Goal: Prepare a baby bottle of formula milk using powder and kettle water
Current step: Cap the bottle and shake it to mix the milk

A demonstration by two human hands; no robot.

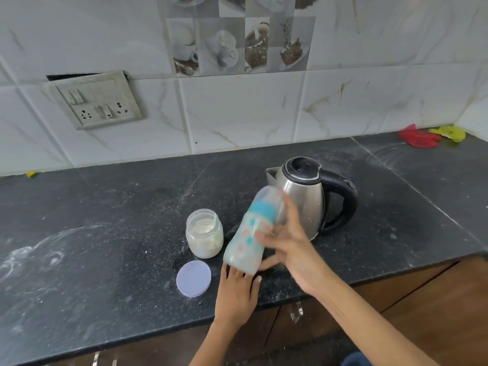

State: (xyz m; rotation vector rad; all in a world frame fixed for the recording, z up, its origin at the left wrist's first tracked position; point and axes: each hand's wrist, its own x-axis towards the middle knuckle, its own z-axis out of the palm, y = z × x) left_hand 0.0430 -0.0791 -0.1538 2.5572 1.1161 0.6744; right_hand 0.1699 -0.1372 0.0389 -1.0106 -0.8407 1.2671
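A baby bottle [249, 233] with a teal collar and clear cap is tilted, blurred by motion, over the dark counter. My right hand [293, 249] grips its side. Just under the bottle's base lies my left hand [237, 291], flat on the counter with the fingers apart and their tips at the base. To the left stands an open glass jar [204, 233] of pale powder with a scoop in it. The jar's lilac lid [194, 278] lies flat in front of it. A steel kettle [309, 199] with a black handle stands behind the bottle, lid shut.
The black stone counter [105, 233] carries white powder smears at the left. Its front edge runs above brown cabinets [422, 299]. A switch plate [95, 101] hangs on the tiled wall. Red and yellow cloths [422, 137] lie at the far right corner.
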